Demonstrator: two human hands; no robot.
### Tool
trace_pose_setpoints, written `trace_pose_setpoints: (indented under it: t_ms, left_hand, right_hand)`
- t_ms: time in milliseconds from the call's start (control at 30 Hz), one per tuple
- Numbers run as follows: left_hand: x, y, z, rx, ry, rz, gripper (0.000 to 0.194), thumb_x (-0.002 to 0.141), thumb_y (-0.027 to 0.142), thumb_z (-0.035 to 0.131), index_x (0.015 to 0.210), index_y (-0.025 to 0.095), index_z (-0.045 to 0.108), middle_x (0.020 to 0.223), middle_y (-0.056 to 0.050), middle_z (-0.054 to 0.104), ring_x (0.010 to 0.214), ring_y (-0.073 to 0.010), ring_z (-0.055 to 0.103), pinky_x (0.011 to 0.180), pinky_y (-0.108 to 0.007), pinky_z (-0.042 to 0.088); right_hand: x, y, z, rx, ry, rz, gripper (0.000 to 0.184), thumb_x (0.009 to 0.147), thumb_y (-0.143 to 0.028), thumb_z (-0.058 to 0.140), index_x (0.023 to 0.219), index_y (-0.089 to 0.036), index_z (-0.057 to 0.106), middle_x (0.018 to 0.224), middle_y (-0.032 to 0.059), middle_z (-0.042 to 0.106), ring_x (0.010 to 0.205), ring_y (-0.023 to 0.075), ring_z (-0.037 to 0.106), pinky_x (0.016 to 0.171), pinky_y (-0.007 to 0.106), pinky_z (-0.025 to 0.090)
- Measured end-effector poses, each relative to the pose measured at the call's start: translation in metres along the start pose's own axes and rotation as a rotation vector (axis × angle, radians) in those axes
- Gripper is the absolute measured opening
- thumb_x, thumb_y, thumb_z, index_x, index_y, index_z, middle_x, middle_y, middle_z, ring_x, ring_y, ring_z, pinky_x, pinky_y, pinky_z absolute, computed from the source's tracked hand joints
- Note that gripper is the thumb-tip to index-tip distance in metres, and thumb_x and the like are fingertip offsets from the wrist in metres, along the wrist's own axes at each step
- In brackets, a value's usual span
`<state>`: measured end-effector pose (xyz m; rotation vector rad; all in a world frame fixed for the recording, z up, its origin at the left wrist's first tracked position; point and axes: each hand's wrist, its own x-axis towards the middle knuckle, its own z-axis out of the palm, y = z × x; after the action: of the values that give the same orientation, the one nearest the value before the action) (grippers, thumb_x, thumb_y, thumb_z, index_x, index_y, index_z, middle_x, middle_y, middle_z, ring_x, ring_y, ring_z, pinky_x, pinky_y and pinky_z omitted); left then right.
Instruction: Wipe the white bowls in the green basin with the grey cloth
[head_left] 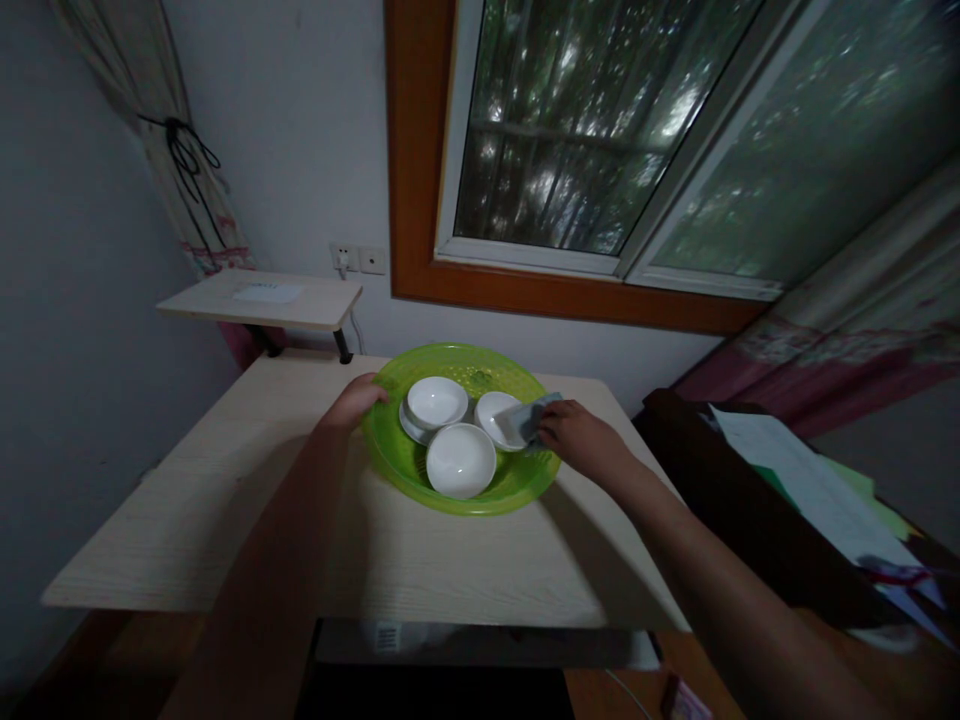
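A green plastic basin [466, 508] rests on the wooden desk. My left hand [356, 398] is closed on the basin's left rim. On the right, my right hand [577, 432] pinches a folded grey-green cloth [541, 408], which hangs over the basin's right side and partly covers a white bowl [491, 408]. Two other white bowls stand in the basin: one at the front [461, 462] and one at the back left [437, 402]. Beneath the back-left bowl shows the edge of another white dish [412, 430]. All three bowls sit with their openings up.
A raised shelf [322, 308] with a sheet of paper [268, 293] stands at the desk's back left. Behind the desk [465, 570] are a wall socket [343, 258] and a window. Papers [810, 480] lie on dark furniture to the right.
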<state>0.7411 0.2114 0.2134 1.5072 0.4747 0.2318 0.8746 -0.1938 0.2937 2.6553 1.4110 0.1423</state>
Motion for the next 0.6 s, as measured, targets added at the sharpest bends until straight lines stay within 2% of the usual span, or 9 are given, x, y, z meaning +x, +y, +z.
trace_pose_setpoints:
  t_ms: [133, 300, 467, 600]
  left_hand:
    - [-0.003, 0.004, 0.002, -0.008, 0.014, -0.047, 0.039, 0.052, 0.011, 0.061, 0.090, 0.014, 0.072, 0.073, -0.006, 0.074, 0.062, -0.0226, 0.068, 0.063, -0.034, 0.055]
    - [-0.003, 0.006, 0.001, -0.025, -0.015, -0.051, 0.038, 0.051, 0.012, 0.062, 0.088, 0.015, 0.073, 0.073, -0.006, 0.074, 0.063, -0.0230, 0.069, 0.062, -0.033, 0.054]
    - [0.001, 0.001, -0.002, -0.020, -0.025, -0.038, 0.038, 0.052, 0.012, 0.063, 0.089, 0.015, 0.074, 0.072, -0.006, 0.074, 0.061, -0.0217, 0.068, 0.063, -0.033, 0.053]
    - [-0.002, 0.003, 0.000, -0.026, -0.001, -0.027, 0.040, 0.052, 0.011, 0.063, 0.090, 0.014, 0.074, 0.072, -0.005, 0.073, 0.063, -0.0225, 0.068, 0.063, -0.033, 0.053]
  right_hand:
    - [0.026, 0.014, 0.011, -0.025, 0.027, -0.037, 0.033, 0.102, -0.019, 0.048, 0.118, -0.016, 0.077, 0.137, 0.0146, 0.065, 0.129, 0.0271, 0.055, 0.110, 0.038, 0.045]
    - [0.060, 0.020, 0.015, -0.038, 0.027, -0.043, 0.043, 0.098, -0.008, 0.046, 0.132, -0.015, 0.070, 0.144, 0.0155, 0.062, 0.130, 0.0252, 0.057, 0.108, 0.033, 0.046]
    - [0.093, 0.015, 0.007, 0.007, 0.002, 0.045, 0.039, 0.098, -0.012, 0.048, 0.131, -0.015, 0.070, 0.120, 0.0131, 0.074, 0.110, 0.0200, 0.066, 0.102, 0.026, 0.046]
    - [0.105, 0.011, 0.001, -0.064, 0.002, 0.109, 0.034, 0.097, -0.021, 0.055, 0.125, -0.014, 0.072, 0.115, 0.0155, 0.074, 0.102, 0.0211, 0.067, 0.096, 0.026, 0.047]
